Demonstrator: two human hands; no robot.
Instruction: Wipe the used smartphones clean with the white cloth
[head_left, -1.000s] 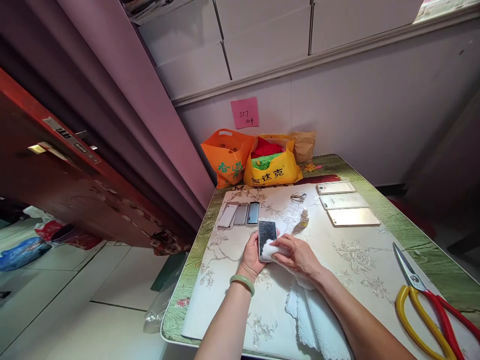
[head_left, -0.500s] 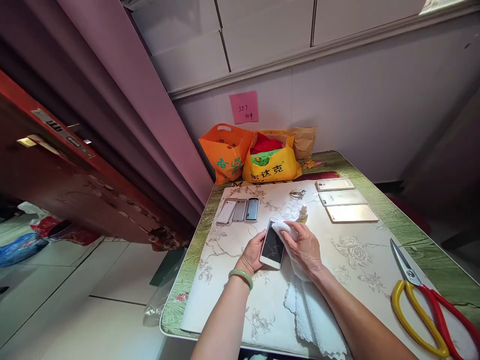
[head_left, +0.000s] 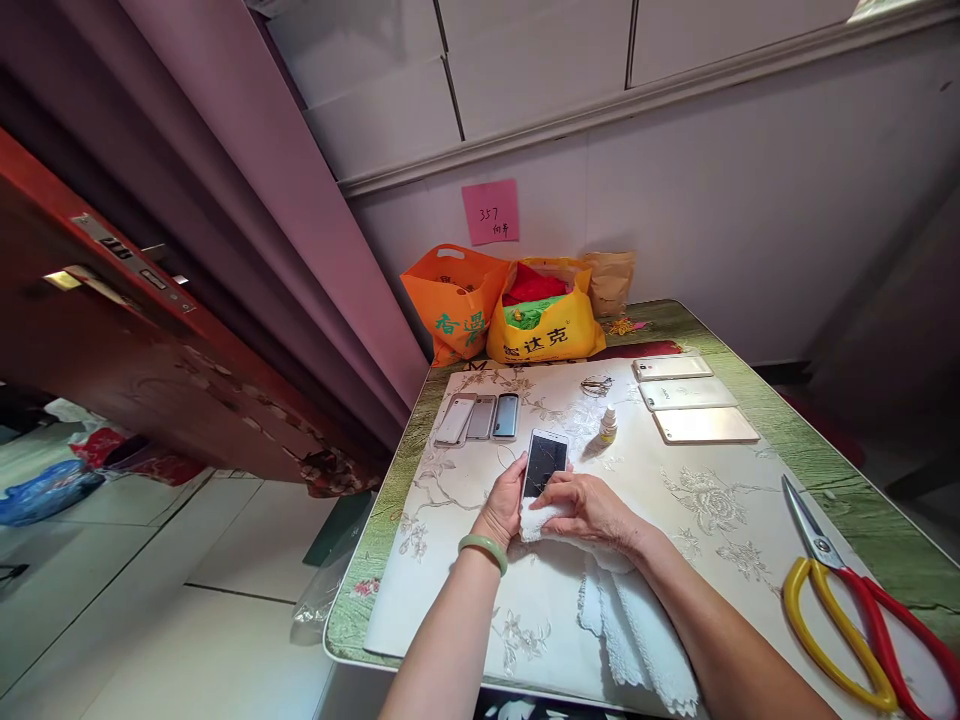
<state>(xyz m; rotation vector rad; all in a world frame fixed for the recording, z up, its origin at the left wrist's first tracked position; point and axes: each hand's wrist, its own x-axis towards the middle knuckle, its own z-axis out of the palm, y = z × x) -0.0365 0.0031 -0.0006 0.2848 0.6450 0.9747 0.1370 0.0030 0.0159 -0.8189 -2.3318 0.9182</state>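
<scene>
My left hand (head_left: 504, 503) grips the left side of a white smartphone (head_left: 546, 463) whose dark screen has cracks across it. In my right hand (head_left: 596, 510) is a white cloth (head_left: 637, 630), pressed against the lower end of the screen. The rest of the cloth trails over the table toward the near edge. Just beyond my right hand stands a small bottle (head_left: 607, 428). Past my left hand lie several phones, among them a pale one (head_left: 455, 420), a grey one (head_left: 481, 418) and a blue-grey one (head_left: 506, 415).
Three light-coloured phones (head_left: 706, 425) lie at the far right. Large scissors (head_left: 825, 550) with yellow and red handles rest at the right edge. Behind stand an orange bag (head_left: 454, 300), a yellow bag (head_left: 551, 340) and a brown packet (head_left: 609, 283). Glasses-like thin wire (head_left: 596, 386) lies mid-table.
My right hand has slid the cloth from the upper right of the screen down to its lower end. My left hand keeps its grip on the phone.
</scene>
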